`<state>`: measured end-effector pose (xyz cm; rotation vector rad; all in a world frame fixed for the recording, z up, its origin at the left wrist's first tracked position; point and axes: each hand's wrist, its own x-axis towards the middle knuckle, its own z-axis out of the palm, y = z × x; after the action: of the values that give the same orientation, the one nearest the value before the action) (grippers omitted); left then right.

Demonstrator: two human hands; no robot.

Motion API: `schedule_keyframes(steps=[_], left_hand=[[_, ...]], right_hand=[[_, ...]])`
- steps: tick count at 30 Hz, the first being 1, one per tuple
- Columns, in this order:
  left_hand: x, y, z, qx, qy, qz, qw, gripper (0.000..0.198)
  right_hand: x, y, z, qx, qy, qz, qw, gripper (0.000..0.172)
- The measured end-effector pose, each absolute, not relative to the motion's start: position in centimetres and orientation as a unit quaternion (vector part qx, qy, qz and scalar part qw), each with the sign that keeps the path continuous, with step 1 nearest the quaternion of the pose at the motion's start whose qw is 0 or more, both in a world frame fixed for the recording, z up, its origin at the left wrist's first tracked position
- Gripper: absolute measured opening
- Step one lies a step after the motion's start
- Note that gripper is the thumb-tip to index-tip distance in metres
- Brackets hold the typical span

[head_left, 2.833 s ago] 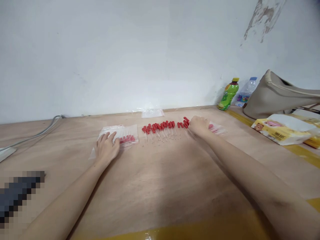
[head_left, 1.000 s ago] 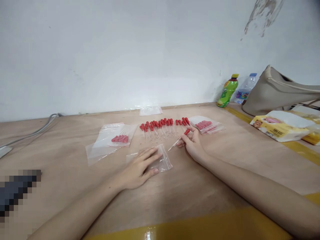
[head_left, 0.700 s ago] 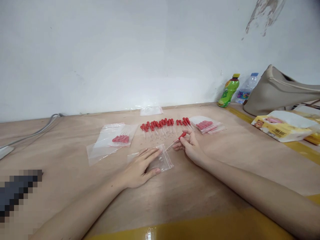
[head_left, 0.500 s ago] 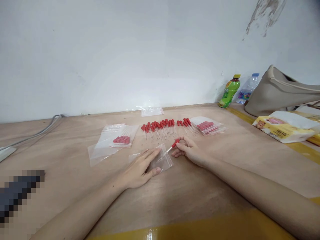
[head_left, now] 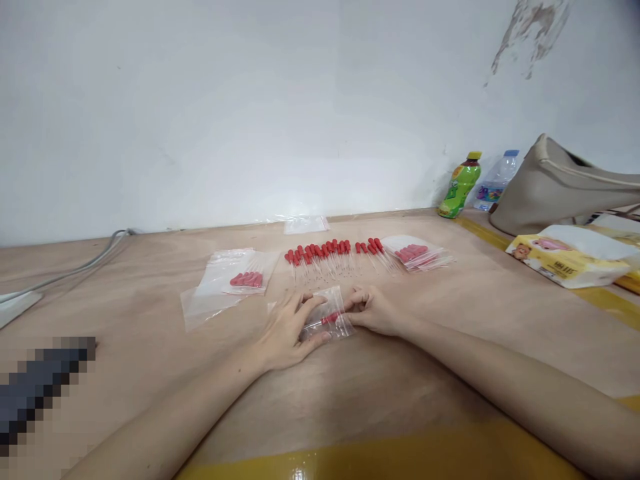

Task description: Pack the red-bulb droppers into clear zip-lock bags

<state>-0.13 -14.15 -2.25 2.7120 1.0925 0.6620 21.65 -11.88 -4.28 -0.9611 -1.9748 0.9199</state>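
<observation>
A dropper (head_left: 331,318) with a red rubber bulb and clear stem lies in a small clear zip bag (head_left: 336,297) on the table. My left hand (head_left: 290,333) holds the bag from the left, thumb and fingers curved along its near and far sides. At the bag's right end, my right hand (head_left: 373,311) pinches at the bulb's tip, partly hidden by its fingers and the shiny plastic. Just beyond lies a row of loose red-bulbed droppers (head_left: 320,252), stems toward me.
Bags with red-bulbed droppers (head_left: 247,279) lie at left on flat bags. More filled bags (head_left: 415,253) sit right of the row. An empty bag (head_left: 305,225) rests by the wall. Farther right are a green bottle (head_left: 459,187), clear bottle (head_left: 495,187), grey handbag (head_left: 545,190) and tissue pack (head_left: 560,257).
My right hand has moved the dropper down and left, so its bulb now lies inside the bag. My left hand has shifted slightly right, its fingers more curved.
</observation>
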Motion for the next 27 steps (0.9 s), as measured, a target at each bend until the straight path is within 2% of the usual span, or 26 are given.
schedule_keyframes(steps=[3, 6, 8, 9, 12, 15, 18, 27], left_hand=[[0.0, -14.2, -2.3, 0.898, 0.375, 0.223, 0.064, 0.039], [-0.1, -14.2, -1.9, 0.903, 0.364, 0.216, 0.077, 0.029], [-0.4, -14.1, -1.6, 0.911, 0.341, 0.208, 0.100, 0.026], [-0.6, -14.1, -1.4, 0.916, 0.326, 0.202, 0.115, 0.026], [-1.5, -13.9, -1.0, 0.930, 0.287, 0.179, 0.145, 0.030], [-2.1, -13.8, -1.0, 0.935, 0.277, 0.166, 0.149, 0.035], [-2.3, -13.8, -1.3, 0.934, 0.278, 0.169, 0.151, 0.035], [-2.1, -13.7, -1.7, 0.930, 0.284, 0.173, 0.154, 0.034]], right_hand=[[21.4, -12.1, -4.5, -0.358, -0.783, 0.356, 0.365, 0.021], [22.3, -11.7, -3.7, -0.301, -0.806, 0.411, 0.302, 0.020], [23.5, -10.7, -2.9, -0.354, -0.800, 0.395, 0.282, 0.019], [24.2, -10.1, -2.4, -0.410, -0.791, 0.352, 0.285, 0.018], [26.0, -7.6, -1.1, -0.579, -0.758, 0.108, 0.281, 0.016], [26.6, -5.3, -0.3, -0.698, -0.694, -0.011, 0.178, 0.021], [26.1, -3.6, -0.2, -0.755, -0.647, -0.001, 0.109, 0.024], [25.4, -1.7, -1.2, -0.776, -0.616, 0.061, 0.121, 0.031]])
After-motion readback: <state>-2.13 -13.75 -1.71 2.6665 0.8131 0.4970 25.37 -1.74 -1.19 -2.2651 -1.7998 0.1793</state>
